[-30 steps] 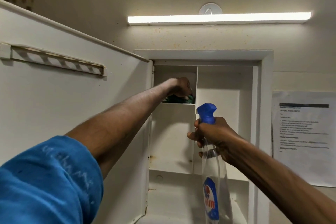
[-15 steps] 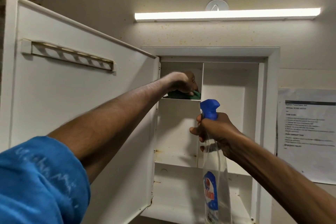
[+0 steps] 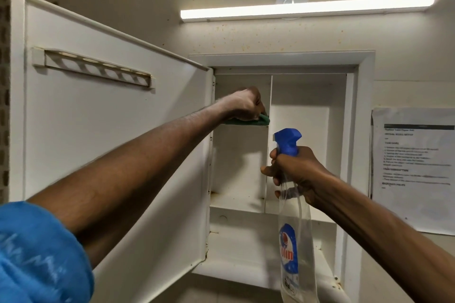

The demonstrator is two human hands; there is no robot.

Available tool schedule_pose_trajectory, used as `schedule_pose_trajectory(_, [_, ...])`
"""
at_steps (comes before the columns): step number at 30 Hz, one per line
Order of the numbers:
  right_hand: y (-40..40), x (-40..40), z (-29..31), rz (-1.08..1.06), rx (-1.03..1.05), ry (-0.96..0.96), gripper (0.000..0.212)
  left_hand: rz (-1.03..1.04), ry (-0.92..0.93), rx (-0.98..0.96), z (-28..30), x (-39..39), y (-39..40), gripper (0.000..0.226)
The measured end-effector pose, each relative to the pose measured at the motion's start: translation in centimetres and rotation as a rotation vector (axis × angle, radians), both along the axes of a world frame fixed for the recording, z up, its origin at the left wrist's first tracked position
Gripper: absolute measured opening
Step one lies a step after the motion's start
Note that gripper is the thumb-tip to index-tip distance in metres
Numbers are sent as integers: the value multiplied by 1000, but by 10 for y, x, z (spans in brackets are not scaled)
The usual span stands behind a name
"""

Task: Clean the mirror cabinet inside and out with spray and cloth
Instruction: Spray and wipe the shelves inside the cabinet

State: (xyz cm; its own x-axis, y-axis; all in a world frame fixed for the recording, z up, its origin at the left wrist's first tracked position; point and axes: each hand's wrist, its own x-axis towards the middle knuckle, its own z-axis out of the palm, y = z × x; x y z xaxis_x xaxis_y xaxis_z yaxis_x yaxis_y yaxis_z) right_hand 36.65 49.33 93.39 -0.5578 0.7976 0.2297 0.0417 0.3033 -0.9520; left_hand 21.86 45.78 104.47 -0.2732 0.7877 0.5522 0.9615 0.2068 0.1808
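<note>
On the upper shelf (image 3: 242, 126) of the cabinet's left compartment lies a green cloth (image 3: 256, 120), flattened along the shelf so that its long axis runs left to right, its right end reaching the vertical divider (image 3: 269, 145). Over it sits the left hand (image 3: 243, 106), knuckles up, fingers curled down round the cloth and pressing it to the shelf; the fingertips themselves are hidden under the hand. That arm reaches in across the open door (image 3: 110, 135), a blue sleeve (image 3: 37, 253) at its near end.

Lower and to the right, in front of the cabinet opening, the right hand (image 3: 295, 172) grips the neck of a spray bottle (image 3: 295, 241). Its fingers (image 3: 270, 170) are wrapped round the neck just under the blue trigger head (image 3: 286, 141). The bottle hangs upright, long axis vertical, clear body below the hand with a blue and red label; the nozzle points left and slightly away, toward the cabinet's interior.

The mirror cabinet (image 3: 364, 130) is white, set in the wall, its door swung out to the left and showing its inner face with a slotted rack (image 3: 96, 69) near the top. Rust-coloured stains mark the lower shelf edge and hinge side. Above hangs a lit tube light (image 3: 307, 8); a printed sheet (image 3: 413, 170) is fixed to the wall at the right.
</note>
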Motion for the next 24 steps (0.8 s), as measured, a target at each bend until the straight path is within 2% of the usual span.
schedule_pose_trajectory(6, [-1,14,-5,12,-28,13,8,79,131,103,-19,14,-7,7])
schedule_pose_trajectory(9, [0,20,-7,17,-33,11,9,151,272,201,-35,18,-10,7])
schedule_pose_trajectory(14, [3,26,-7,25,-48,23,5,156,429,374,-69,19,-9,25])
schedule_pose_trajectory(17, [4,28,-9,54,-42,15,6,69,461,490,-94,20,-13,39])
schedule_pose_trajectory(19, [6,31,-10,90,-37,8,10,35,351,611,-111,28,-15,41])
schedule_pose_trajectory(20, [7,31,-11,114,-31,6,13,44,231,683,-119,33,-17,37])
schedule_pose_trajectory(22, [10,30,-12,160,-24,13,19,158,-90,807,-134,39,-20,21])
schedule_pose_trajectory(24, [11,27,-15,194,-15,22,22,310,-508,877,-144,36,-27,19])
